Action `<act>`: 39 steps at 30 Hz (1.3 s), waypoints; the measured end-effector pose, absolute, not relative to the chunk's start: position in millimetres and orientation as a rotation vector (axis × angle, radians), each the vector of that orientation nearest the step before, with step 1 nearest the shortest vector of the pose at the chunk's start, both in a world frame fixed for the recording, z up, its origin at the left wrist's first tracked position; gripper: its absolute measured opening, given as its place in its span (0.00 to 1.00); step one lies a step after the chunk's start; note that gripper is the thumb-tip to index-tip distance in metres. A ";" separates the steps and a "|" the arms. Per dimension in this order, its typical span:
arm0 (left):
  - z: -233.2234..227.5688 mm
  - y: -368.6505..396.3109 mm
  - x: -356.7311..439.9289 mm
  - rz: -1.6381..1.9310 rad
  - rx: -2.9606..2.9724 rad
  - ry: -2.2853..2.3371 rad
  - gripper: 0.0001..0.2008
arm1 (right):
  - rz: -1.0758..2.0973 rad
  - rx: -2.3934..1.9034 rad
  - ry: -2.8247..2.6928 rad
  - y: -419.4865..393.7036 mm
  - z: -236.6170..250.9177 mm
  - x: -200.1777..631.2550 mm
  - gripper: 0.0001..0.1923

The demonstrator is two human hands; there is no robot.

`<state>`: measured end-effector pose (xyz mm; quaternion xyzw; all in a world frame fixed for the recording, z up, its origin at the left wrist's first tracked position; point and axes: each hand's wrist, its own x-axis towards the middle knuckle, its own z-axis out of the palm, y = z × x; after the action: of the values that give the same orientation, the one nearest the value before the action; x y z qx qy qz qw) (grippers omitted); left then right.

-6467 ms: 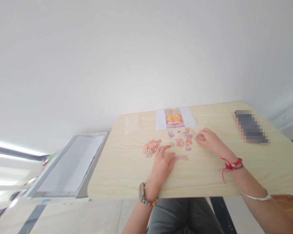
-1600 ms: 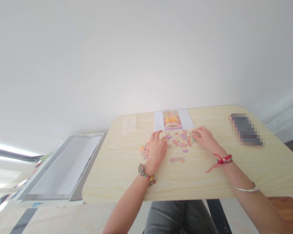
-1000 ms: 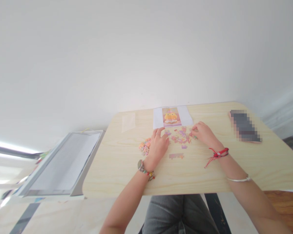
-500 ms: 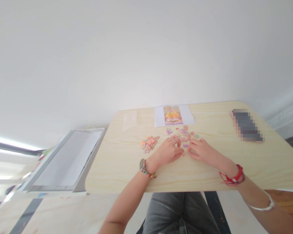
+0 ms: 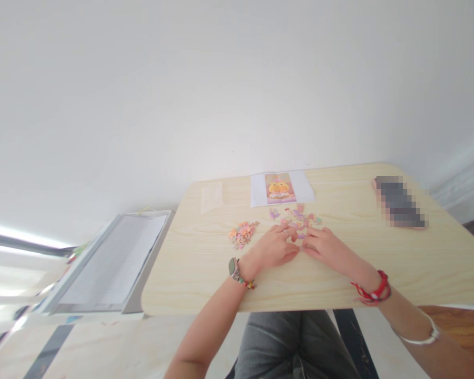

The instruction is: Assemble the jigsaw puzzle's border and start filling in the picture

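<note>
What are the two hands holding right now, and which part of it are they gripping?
It cannot be told. The left hand and right hand meet fingertip to fingertip on the table, just before the scattered puzzle pieces; whatever lies under the fingers is hidden.

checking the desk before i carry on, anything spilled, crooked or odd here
Nothing looks damaged or spilled. The puzzle pieces lie in two loose groups: an orange heap apart to the left, and a scatter below the reference picture. The left hand and right hand meet fingertip to fingertip at that scatter's near edge.
</note>
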<state>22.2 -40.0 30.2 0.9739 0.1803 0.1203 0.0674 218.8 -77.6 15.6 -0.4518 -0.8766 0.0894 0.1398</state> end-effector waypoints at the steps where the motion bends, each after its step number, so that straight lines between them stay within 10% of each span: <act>1: 31.1 -39.6 21.8 0.370 2.925 0.542 0.10 | 0.281 -1.310 -2.513 -78.8 14.1 219.9 0.08; 13: 40.8 -53.0 -20.0 0.294 2.515 1.350 0.07 | 0.360 -1.492 -2.113 -109.4 -7.3 237.5 0.09; 39: 41.4 -48.8 -13.4 0.331 2.519 1.405 0.11 | 0.293 -1.534 -1.995 -63.2 27.1 271.7 0.10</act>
<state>-13.4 -48.8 41.4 0.8616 0.4804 0.1131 0.1187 271.7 -63.2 27.1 -0.5778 -0.7512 0.1104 0.2994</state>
